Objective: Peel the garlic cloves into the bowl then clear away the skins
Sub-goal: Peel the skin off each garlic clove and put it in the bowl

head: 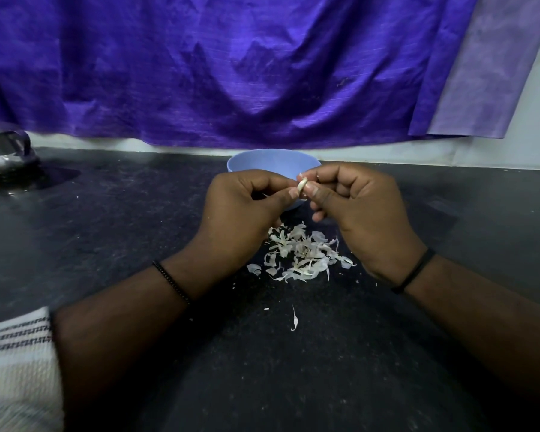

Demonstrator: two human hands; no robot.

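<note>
Fingers (293, 191) of both hands pinch garlic clove (302, 184), hiding bowl (262, 162); skins (303, 254) below.

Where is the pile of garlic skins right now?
In the head view, the garlic skins lie on the dark counter at centre, between the two wrists and just nearer the person than the blue bowl.

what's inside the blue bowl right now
Only the far inner wall of the blue bowl shows, and it looks bare. Both hands, left hand and right hand, pinching a garlic clove, cover the bottom.
</note>
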